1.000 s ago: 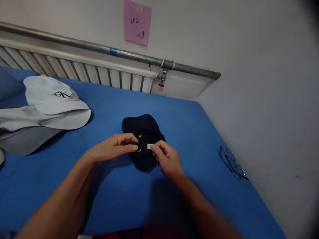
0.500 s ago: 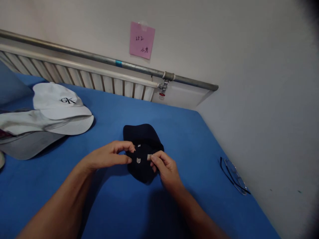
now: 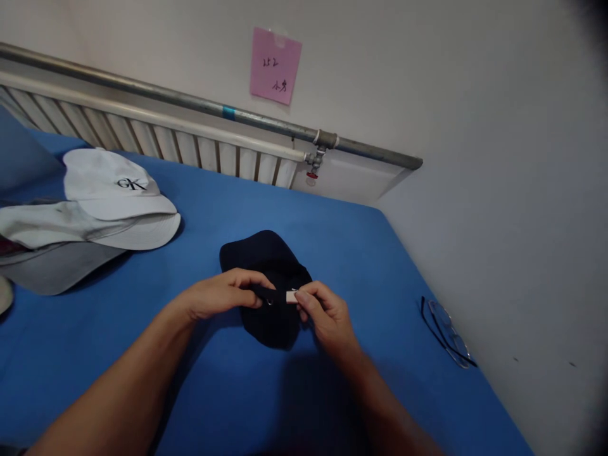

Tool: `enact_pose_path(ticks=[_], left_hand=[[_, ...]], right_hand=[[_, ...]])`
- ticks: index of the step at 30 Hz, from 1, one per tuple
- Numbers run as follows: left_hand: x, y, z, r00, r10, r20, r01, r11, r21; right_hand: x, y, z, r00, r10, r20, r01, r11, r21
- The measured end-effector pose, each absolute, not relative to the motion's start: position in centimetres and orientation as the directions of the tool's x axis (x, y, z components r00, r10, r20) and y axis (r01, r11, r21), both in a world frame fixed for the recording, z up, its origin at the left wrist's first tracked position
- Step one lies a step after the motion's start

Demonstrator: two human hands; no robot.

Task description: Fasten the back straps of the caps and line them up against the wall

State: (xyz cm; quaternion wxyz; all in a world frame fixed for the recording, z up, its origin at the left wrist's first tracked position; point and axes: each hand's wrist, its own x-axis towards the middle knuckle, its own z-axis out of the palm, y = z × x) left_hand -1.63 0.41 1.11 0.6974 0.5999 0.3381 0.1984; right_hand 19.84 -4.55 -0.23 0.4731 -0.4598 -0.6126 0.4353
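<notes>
A dark cap (image 3: 270, 326) lies on the blue surface in the middle of the head view, its brim toward the upper left. My left hand (image 3: 232, 294) pinches a dark strap of the cap between thumb and fingers. At the strap's right end shows a small pale piece (image 3: 291, 297), and my right hand (image 3: 325, 313) holds it between thumb and index finger. A small metal ring (image 3: 270, 302) sits just under the strap, between my hands. My fingertips partly cover the strap.
White caps (image 3: 118, 187) and a grey cap (image 3: 61, 272) are stacked at the left. Glasses (image 3: 446, 332) lie near the right edge of the blue surface (image 3: 380, 304). Behind it are a radiator (image 3: 204, 152), a pipe and a wall with a pink note (image 3: 275, 66).
My left hand has moved right and closed on the strap. The strap is now stretched between both hands, and the cap's brim has shifted left. The view has tilted slightly.
</notes>
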Motion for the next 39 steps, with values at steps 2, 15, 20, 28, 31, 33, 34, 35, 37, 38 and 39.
enact_pose_path(ticks=[2,15,20,28,31,33,34,35,37,38,39], left_hand=[[-1.7,0.5,1.0,0.663,0.718,-0.21,0.043,0.244,0.969],[-1.6,0.6,0.6,0.606,0.765,-0.217,-0.139,0.371,0.918],[-1.8,0.6,0.6,0.591,0.783,-0.194,-0.14,0.337,0.931],[-1.8,0.6,0.6,0.621,0.755,-0.21,-0.104,0.345,0.933],[-1.7,0.5,0.8,0.631,0.746,-0.214,-0.098,0.35,0.932],[-1.7,0.4,0.9,0.628,0.747,-0.218,-0.094,0.351,0.932],[-1.7,0.4,0.9,0.625,0.749,-0.221,-0.089,0.35,0.933],[-1.7,0.4,1.0,0.619,0.752,-0.227,-0.081,0.348,0.934],[-1.8,0.4,1.0,0.606,0.759,-0.238,-0.065,0.346,0.936],[-1.8,0.4,1.0,0.602,0.761,-0.242,-0.059,0.345,0.937],[-1.8,0.5,1.0,0.597,0.764,-0.245,-0.055,0.344,0.937]], right_hand=[[19.8,-4.5,-0.3,-0.12,0.977,0.177,0.166,0.195,-0.967],[19.1,-4.8,1.2,-0.158,0.797,0.583,0.456,0.582,-0.673],[17.8,-4.5,3.4,-0.347,0.774,0.53,0.511,0.63,-0.585],[17.1,-3.9,2.9,-0.372,0.781,0.501,0.429,0.624,-0.654],[17.2,-4.1,2.4,-0.36,0.802,0.477,0.393,0.594,-0.702],[17.3,-4.1,2.3,-0.347,0.811,0.471,0.392,0.582,-0.713],[17.4,-4.1,2.2,-0.334,0.816,0.471,0.391,0.575,-0.719],[17.5,-4.1,2.2,-0.318,0.823,0.471,0.387,0.566,-0.728],[17.6,-4.0,2.1,-0.286,0.836,0.469,0.377,0.548,-0.747],[17.7,-3.9,2.1,-0.277,0.841,0.464,0.374,0.539,-0.754],[17.8,-3.9,2.0,-0.273,0.846,0.459,0.372,0.532,-0.76]])
